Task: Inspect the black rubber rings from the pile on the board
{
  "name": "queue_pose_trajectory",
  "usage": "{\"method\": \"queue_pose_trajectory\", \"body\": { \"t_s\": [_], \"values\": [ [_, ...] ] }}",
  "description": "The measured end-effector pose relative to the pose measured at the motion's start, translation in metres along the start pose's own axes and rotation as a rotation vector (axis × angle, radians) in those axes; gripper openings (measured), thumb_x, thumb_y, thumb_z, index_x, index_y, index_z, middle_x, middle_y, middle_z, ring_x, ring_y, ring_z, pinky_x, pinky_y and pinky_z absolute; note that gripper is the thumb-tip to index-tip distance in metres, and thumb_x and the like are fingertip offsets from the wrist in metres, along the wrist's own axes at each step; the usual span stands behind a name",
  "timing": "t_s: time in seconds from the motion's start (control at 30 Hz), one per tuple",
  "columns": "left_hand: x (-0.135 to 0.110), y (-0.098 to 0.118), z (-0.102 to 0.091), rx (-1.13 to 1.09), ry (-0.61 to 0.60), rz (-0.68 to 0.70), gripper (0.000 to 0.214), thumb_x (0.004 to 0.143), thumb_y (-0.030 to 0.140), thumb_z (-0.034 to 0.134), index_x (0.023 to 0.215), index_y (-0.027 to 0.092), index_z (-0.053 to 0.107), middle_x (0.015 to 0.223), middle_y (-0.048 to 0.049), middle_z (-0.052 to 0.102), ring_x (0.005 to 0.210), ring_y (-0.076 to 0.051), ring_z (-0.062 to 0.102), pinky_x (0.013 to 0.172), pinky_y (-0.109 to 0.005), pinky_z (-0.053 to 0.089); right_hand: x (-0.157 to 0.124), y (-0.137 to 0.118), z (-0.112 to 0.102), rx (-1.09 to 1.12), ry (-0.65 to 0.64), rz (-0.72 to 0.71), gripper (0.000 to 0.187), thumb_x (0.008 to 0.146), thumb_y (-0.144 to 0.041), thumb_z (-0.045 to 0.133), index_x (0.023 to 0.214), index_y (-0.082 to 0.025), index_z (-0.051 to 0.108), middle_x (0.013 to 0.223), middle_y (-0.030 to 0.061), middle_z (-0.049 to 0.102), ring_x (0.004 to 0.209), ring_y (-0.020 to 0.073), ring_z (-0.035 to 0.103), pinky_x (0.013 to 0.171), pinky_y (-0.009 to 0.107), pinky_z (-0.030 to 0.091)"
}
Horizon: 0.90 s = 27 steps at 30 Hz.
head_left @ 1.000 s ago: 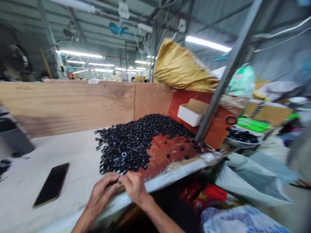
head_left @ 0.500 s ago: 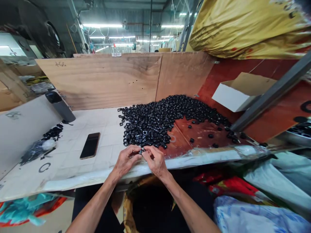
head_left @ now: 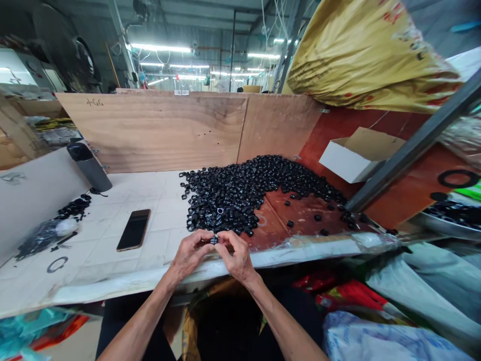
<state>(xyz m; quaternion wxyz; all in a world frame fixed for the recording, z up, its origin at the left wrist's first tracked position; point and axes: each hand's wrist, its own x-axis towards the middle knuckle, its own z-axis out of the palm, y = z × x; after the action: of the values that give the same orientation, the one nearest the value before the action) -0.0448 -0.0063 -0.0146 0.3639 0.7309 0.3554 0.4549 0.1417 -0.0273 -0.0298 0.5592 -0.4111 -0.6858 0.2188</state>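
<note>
Both hands pinch one small black ring (head_left: 214,239) between them: left hand (head_left: 191,254), right hand (head_left: 236,255); the ring pile (head_left: 240,193) lies just beyond, farther back.

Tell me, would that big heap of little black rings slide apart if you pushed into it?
Probably. The heap of black rings is loose, with strays scattered on the red board, so it likely spreads. The rings look small, light and round, apt to roll. Both hands pinch one easily.
</note>
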Motion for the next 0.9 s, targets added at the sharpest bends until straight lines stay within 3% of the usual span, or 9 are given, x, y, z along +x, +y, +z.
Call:
{"method": "queue_pose_trajectory", "body": {
  "t_s": [0.13,0.33,0.43,0.5,0.57,0.63,0.7,0.8,0.9],
  "values": [
    [0.0,0.001,-0.002,0.004,-0.016,0.004,0.02,0.091,0.032,0.072,0.107,0.019,0.072,0.104,-0.0072,0.073,0.095,-0.02,0.071,0.087,-0.034,0.059,-0.001,-0.002,0.001,0.009,-0.028,-0.011,0.013,0.095,-0.026,0.055,0.093,-0.02,0.066,0.081,0.0039,0.066,0.07,0.0168,0.062,0.067,0.028,0.051],
    [-0.03,0.01,0.007,0.187,-0.034,0.173,0.02,0.096,0.022,0.063,0.115,0.023,0.068,0.113,-0.0084,0.073,0.105,-0.021,0.071,0.092,-0.035,0.058,-0.03,-0.024,0.005,0.286,-0.061,0.476,0.011,0.088,-0.029,0.06,0.094,-0.019,0.061,0.059,-0.0054,0.057,0.046,0.011,0.052,0.047,0.021,0.041],
    [-0.05,0.024,0.007,0.191,-0.081,0.16,0.02,0.096,0.02,0.06,0.115,0.023,0.067,0.111,-0.0079,0.074,0.105,-0.021,0.071,0.091,-0.035,0.058,-0.047,-0.034,-0.003,0.323,-0.149,0.591,0.009,0.088,-0.029,0.059,0.089,-0.02,0.059,0.054,-0.007,0.055,0.041,0.0099,0.048,0.044,0.021,0.038],
    [-0.054,0.033,0.003,0.187,-0.204,0.043,0.014,0.093,0.024,0.065,0.107,0.023,0.068,0.099,-0.0045,0.075,0.091,-0.019,0.072,0.082,-0.03,0.058,-0.048,-0.033,-0.013,0.194,-0.196,0.519,0.013,0.089,-0.031,0.061,0.082,-0.021,0.06,0.055,-0.0057,0.055,0.043,0.0107,0.048,0.044,0.022,0.038],
    [-0.046,0.037,0.001,0.22,-0.271,-0.091,0.009,0.09,0.029,0.069,0.094,0.021,0.069,0.084,-0.001,0.071,0.074,-0.017,0.068,0.068,-0.026,0.055,-0.039,-0.024,-0.025,-0.035,-0.141,0.347,0.013,0.089,-0.029,0.062,0.079,-0.021,0.061,0.061,-0.0028,0.057,0.051,0.0128,0.052,0.051,0.023,0.042],
    [-0.031,0.033,0.003,0.308,-0.191,-0.138,0.015,0.09,0.034,0.069,0.085,0.02,0.067,0.074,0.0008,0.066,0.064,-0.015,0.062,0.059,-0.025,0.049,-0.024,-0.008,-0.033,-0.259,-0.036,0.182,0.005,0.088,-0.021,0.061,0.083,-0.021,0.064,0.073,0.0009,0.062,0.062,0.0153,0.056,0.062,0.026,0.047],
    [-0.013,0.022,0.011,0.428,-0.061,-0.092,0.017,0.088,0.036,0.07,0.087,0.019,0.066,0.073,0.0012,0.061,0.063,-0.015,0.059,0.06,-0.027,0.048,-0.008,0.008,-0.035,-0.396,-0.01,0.104,0.009,0.084,-0.015,0.061,0.09,-0.02,0.066,0.084,0.0033,0.062,0.072,0.0176,0.059,0.07,0.028,0.049],
    [0.006,0.001,0.026,0.59,0.023,0.015,0.021,0.084,0.033,0.075,0.098,0.02,0.066,0.083,-0.0008,0.059,0.073,-0.019,0.06,0.068,-0.03,0.05,0.005,0.024,-0.031,-0.483,-0.057,0.099,0.016,0.082,-0.013,0.064,0.097,-0.02,0.067,0.088,0.0042,0.061,0.078,0.0194,0.06,0.073,0.029,0.049],
    [0.008,-0.014,0.035,0.646,0.039,0.042,0.016,0.085,0.022,0.071,0.1,0.021,0.067,0.091,-0.0025,0.059,0.078,-0.019,0.062,0.071,-0.03,0.051,0.004,0.028,-0.025,-0.518,-0.089,0.106,0.013,0.086,-0.013,0.062,0.096,-0.021,0.066,0.09,0.0045,0.06,0.08,0.0199,0.06,0.073,0.029,0.048]
  ]
}}
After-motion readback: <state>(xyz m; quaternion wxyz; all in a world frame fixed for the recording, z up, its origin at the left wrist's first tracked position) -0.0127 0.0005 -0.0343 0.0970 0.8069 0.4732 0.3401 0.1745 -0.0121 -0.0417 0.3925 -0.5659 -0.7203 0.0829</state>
